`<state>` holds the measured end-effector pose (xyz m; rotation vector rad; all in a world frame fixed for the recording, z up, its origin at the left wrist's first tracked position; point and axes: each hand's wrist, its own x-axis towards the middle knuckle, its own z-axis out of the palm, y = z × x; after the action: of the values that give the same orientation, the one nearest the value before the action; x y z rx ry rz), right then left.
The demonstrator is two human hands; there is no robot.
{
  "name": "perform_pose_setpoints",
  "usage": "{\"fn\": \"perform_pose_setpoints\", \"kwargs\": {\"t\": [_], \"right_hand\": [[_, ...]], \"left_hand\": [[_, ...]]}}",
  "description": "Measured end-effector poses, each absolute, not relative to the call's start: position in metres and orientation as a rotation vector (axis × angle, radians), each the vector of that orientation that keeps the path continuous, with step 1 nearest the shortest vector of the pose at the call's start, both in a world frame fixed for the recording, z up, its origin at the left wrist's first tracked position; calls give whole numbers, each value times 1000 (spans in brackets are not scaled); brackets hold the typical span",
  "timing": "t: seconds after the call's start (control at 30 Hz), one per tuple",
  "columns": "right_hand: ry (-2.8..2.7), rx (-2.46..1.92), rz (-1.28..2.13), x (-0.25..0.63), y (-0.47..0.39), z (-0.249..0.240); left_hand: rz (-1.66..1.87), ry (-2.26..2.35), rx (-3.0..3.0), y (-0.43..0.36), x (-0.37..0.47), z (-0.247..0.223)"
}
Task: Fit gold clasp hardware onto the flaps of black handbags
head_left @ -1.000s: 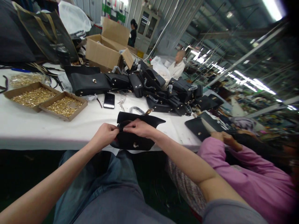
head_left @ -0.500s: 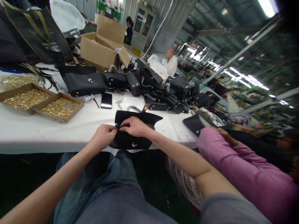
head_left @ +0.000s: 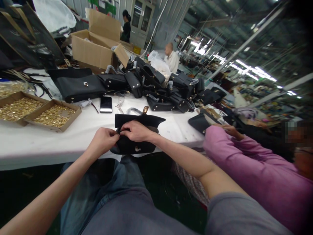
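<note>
A black handbag [head_left: 132, 146] lies at the table's front edge, its flap raised toward the back. A gold clasp plate [head_left: 145, 110] shows on the flap, and a small metal lock sits on the bag's front. With fingers pinched, my left hand [head_left: 104, 139] grips the bag's left top edge. My right hand [head_left: 135, 131] reaches over the opening and is closed on the same left edge, fingertips close to those of the left. Whatever small part lies between the fingertips is too hidden to make out.
Two cardboard trays of gold hardware [head_left: 55, 114] stand at the left. A phone [head_left: 106, 105] lies behind the handbag. Several black bags [head_left: 156, 94] are heaped along the back, before an open carton [head_left: 91, 49]. At right sits a co-worker in a pink sleeve [head_left: 227, 147].
The whole view has shifted, so the table's things appear a little farther left. Both hands stay pinched at the handbag's left edge, with hardly any movement against it.
</note>
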<state>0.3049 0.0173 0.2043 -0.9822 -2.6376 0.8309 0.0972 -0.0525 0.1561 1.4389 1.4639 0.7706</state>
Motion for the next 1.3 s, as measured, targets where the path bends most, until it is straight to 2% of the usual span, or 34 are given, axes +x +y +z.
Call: {"fn": "perform_pose_setpoints", "kwargs": {"t": [0.4, 0.8, 1.03, 1.3], "right_hand": [[-2614, -857, 967, 315, 28, 201], [-2661, -806, 723, 315, 26, 196], [-2858, -505, 767, 321, 35, 206], [-2978, -533, 745, 319, 33, 217]], "left_hand": [[795, 1493, 1514, -49, 100, 155], [785, 1458, 1624, -51, 100, 158], [576, 1403, 1724, -53, 94, 177], [590, 1615, 1752, -60, 110, 189]]}}
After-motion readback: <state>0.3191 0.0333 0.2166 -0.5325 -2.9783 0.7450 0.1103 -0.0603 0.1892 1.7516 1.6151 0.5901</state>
